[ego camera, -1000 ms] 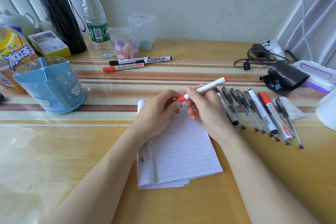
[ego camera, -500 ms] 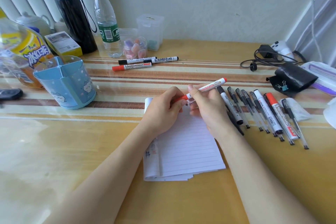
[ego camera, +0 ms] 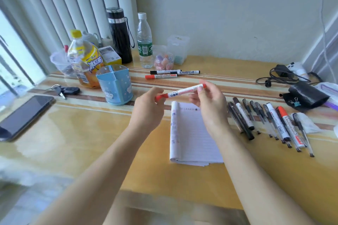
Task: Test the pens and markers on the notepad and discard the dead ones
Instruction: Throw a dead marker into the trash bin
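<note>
A red whiteboard marker [ego camera: 182, 91] with a white barrel is held level above the table between both hands. My left hand [ego camera: 148, 109] pinches its red cap end. Its far end sits between the fingertips of my right hand [ego camera: 210, 104]. Under my right hand lies the lined notepad [ego camera: 190, 133], with small ink marks along its top line. To the right of the pad a row of several pens and markers [ego camera: 270, 120] lies side by side. Three more markers [ego camera: 173, 74] lie farther back.
A blue pen holder [ego camera: 115, 86] stands left of my hands. Behind it are a yellow tea bottle [ego camera: 86, 60], a black flask [ego camera: 119, 36] and a water bottle [ego camera: 144, 42]. A phone [ego camera: 23, 115] and keys [ego camera: 64, 90] lie at the left. A black pouch [ego camera: 307, 97] and cable [ego camera: 281, 75] sit at the right.
Both hands have lifted the red marker off the notepad, now held level and higher. The camera has tilted up and left, showing more of the table's left side.
</note>
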